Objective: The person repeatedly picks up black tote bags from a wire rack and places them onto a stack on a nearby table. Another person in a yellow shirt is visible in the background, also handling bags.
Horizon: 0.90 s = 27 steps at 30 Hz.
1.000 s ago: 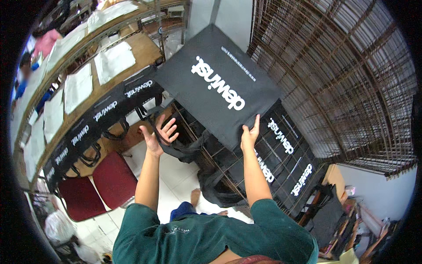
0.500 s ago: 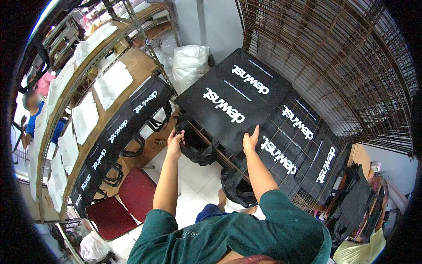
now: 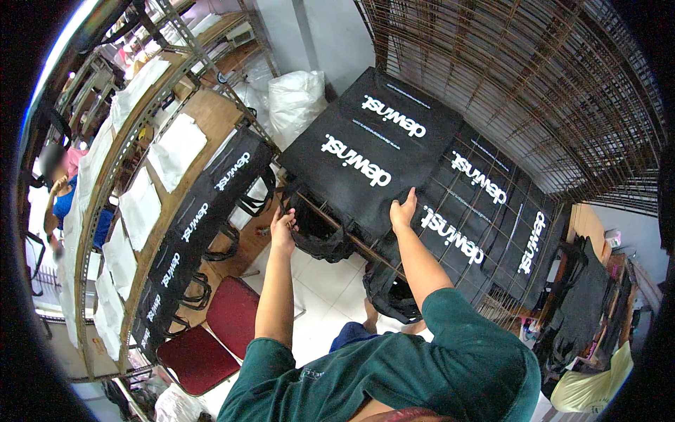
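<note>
A flat black fabric bag with white lettering lies on the wire drying rack at the centre. My right hand is at its near right edge, thumb and one finger showing, closed on the fabric; the other fingers are hidden. Left of the bag's near corner, my left hand is closed around a thin black strap. Dark loose handles hang below the bag's near edge, between my hands. More printed black bags lie on the wire rack to the right, beside my right hand.
On the left, a curved-looking wooden shelf bears white sheets and a row of black bags. Two dark red chairs stand below it. Raised wire racks fill the far right. A white sack leans behind. A person is beyond the shelf.
The whole view has shifted slightly. Both my hands stay at nearly the same places on the bag and strap. The person beyond the shelf has raised a hand toward the head.
</note>
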Each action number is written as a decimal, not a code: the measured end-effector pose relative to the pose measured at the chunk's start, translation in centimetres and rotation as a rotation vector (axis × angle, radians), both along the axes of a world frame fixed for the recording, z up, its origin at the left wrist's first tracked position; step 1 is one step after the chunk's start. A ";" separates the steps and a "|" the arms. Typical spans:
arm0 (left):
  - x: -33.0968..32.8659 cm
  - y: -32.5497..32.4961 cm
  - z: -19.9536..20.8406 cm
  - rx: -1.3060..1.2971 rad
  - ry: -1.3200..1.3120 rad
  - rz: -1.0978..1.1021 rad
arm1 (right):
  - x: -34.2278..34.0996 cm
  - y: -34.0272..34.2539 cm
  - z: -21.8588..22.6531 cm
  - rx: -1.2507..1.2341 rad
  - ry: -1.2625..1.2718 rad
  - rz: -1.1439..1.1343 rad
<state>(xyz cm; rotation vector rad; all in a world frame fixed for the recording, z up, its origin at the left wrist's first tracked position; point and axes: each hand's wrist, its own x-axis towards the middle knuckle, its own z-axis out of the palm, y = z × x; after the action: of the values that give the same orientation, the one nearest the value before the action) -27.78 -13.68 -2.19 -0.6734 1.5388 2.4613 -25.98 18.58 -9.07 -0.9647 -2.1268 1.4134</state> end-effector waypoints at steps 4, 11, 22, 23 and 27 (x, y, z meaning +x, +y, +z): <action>0.4 0.4 0.7 -0.027 -0.024 0.029 | 0.1 0.1 -0.1 0.011 -0.061 -0.005; 0.3 0.1 0.8 -0.032 -0.024 0.029 | 0.1 -0.3 0.3 -0.038 -0.097 0.007; 4.0 -1.1 -3.2 -0.594 0.083 0.289 | 6.1 2.0 6.6 0.335 0.222 -0.037; 5.6 -1.7 -4.3 -0.724 0.071 0.300 | 7.7 3.4 7.3 0.274 0.260 -0.013; 15.9 -4.0 -9.6 -1.101 0.101 0.258 | 15.7 9.1 8.9 0.150 0.212 -0.011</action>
<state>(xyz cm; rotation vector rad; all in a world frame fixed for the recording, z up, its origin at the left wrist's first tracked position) -11.87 -17.65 -11.74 -0.9071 2.9784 1.5831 -10.29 27.66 -0.14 -0.7345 -2.0338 1.2695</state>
